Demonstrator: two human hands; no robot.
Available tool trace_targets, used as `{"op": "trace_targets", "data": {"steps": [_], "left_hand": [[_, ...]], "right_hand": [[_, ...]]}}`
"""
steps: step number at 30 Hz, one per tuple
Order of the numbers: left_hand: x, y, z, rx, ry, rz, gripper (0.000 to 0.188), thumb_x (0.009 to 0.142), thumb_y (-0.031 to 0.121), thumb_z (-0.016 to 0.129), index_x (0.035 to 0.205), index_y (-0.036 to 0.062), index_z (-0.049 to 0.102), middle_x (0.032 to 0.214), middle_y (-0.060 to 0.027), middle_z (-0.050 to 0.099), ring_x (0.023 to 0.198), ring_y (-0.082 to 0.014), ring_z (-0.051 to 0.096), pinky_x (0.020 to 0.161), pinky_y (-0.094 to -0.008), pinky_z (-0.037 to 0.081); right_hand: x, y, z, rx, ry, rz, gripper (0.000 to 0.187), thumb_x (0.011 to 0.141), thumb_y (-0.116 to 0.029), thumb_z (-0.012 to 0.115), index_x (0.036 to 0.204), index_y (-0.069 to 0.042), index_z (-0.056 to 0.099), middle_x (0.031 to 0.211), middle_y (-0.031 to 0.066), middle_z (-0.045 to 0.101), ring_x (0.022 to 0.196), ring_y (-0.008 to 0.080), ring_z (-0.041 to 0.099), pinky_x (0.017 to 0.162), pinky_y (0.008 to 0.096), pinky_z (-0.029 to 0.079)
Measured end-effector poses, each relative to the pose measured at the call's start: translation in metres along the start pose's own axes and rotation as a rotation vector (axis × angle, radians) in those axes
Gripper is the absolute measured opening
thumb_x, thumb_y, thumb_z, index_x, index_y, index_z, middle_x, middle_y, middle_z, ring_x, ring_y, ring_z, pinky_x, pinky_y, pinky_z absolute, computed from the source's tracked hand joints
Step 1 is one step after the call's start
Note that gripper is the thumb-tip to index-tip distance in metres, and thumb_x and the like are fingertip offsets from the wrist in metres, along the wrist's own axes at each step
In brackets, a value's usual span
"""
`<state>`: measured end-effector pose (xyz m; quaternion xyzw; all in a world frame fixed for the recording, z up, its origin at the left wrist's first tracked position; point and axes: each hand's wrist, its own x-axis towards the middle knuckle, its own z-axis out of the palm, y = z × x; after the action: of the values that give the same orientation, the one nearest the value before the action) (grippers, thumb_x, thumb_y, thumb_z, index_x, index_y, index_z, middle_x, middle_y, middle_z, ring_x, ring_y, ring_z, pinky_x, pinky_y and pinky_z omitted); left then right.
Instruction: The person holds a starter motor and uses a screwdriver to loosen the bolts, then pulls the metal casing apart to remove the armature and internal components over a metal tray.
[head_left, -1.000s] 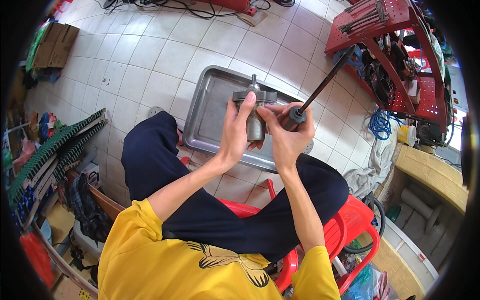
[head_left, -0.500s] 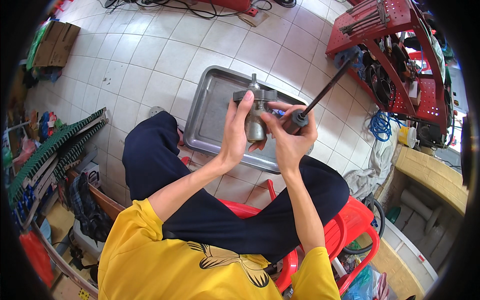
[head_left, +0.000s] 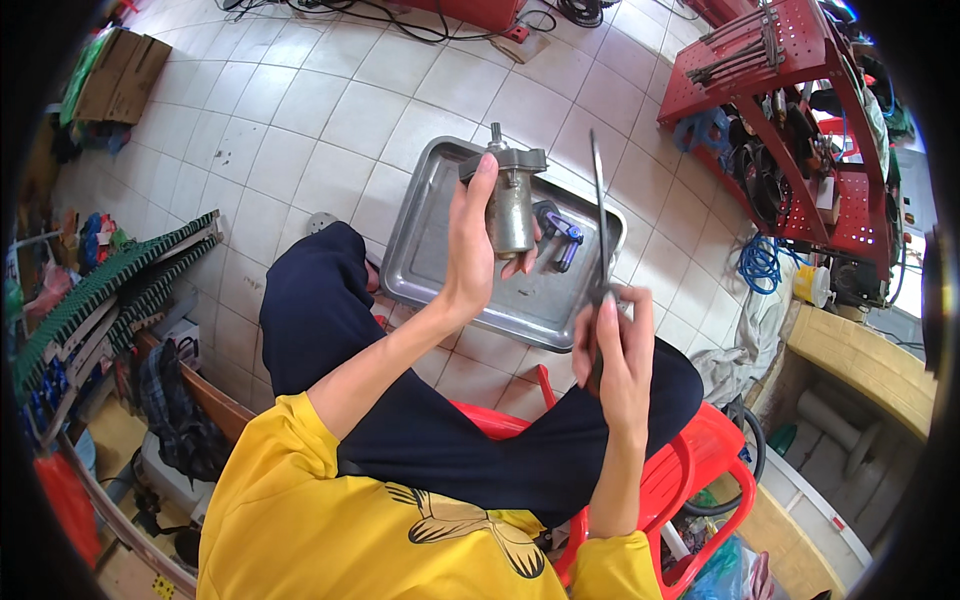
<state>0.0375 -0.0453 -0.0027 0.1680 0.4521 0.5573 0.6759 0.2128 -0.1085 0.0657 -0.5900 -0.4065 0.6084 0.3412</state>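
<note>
My left hand (head_left: 474,235) is wrapped round a small starter motor (head_left: 513,215), a worn metal cylinder with a dark flange and a thin shaft pointing up. It hangs upright above a metal tray (head_left: 400,240). In my right hand (head_left: 618,345) is a long screwdriver (head_left: 600,220), its dark blade pointing up and away from me. The handle is mostly covered by my fingers. The screwdriver and the motor are apart. Inside the tray, just right of the motor, lies a blue and black tool-like piece (head_left: 566,240), its exact kind unclear.
The tray stands on white floor tiles between my knees. At the far right is a red perforated tool rack (head_left: 740,70), with a coil of blue hose (head_left: 762,258) below. A red plastic chair (head_left: 700,450) is beneath me. Black cables (head_left: 400,30) run along the far floor.
My right hand has drawn back toward me, away from the motor, and swung the screwdriver from leaning right to nearly upright. The blue and black piece in the tray has come into fuller view.
</note>
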Motion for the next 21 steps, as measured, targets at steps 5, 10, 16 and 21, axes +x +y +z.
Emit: {"op": "trace_targets", "data": {"steps": [5, 10, 16, 21], "left_hand": [[0.002, 0.001, 0.001, -0.091, -0.001, 0.026, 0.057, 0.102, 0.06, 0.041, 0.102, 0.0044, 0.054, 0.062, -0.0092, 0.059, 0.038, -0.0177, 0.054, 0.031, -0.0263, 0.033], [0.002, 0.001, -0.004, -0.046, 0.029, 0.007, 0.06, 0.101, 0.065, 0.037, 0.096, 0.0097, 0.06, 0.066, -0.0069, 0.063, 0.044, -0.0185, 0.059, 0.033, -0.0266, 0.032], [0.003, -0.002, -0.005, -0.067, 0.029, 0.015, 0.059, 0.101, 0.065, 0.039, 0.098, 0.0107, 0.061, 0.066, -0.0065, 0.064, 0.044, -0.018, 0.059, 0.034, -0.0264, 0.03], [0.002, -0.003, -0.004, -0.086, 0.017, 0.009, 0.058, 0.102, 0.064, 0.039, 0.097, 0.0103, 0.061, 0.066, -0.0065, 0.064, 0.043, -0.018, 0.058, 0.033, -0.0269, 0.029]], "right_hand": [[-0.045, 0.004, 0.012, -0.046, 0.052, 0.003, 0.013, 0.106, -0.009, 0.051, 0.111, 0.002, 0.046, 0.07, 0.0092, 0.064, 0.048, 0.0062, 0.051, 0.043, 0.0219, 0.037], [-0.063, 0.018, 0.019, -0.113, 0.018, 0.043, 0.016, 0.104, -0.008, 0.057, 0.114, 0.002, 0.05, 0.07, 0.0077, 0.067, 0.049, 0.0045, 0.051, 0.044, 0.0212, 0.037], [-0.059, 0.016, 0.03, -0.153, -0.01, -0.015, 0.017, 0.104, -0.009, 0.058, 0.115, 0.002, 0.05, 0.069, 0.007, 0.068, 0.05, 0.0035, 0.05, 0.046, 0.0207, 0.036], [-0.057, 0.021, 0.032, -0.124, -0.016, 0.013, 0.017, 0.104, -0.01, 0.057, 0.114, 0.002, 0.05, 0.069, 0.0071, 0.067, 0.049, 0.0035, 0.05, 0.046, 0.0208, 0.036]]}}
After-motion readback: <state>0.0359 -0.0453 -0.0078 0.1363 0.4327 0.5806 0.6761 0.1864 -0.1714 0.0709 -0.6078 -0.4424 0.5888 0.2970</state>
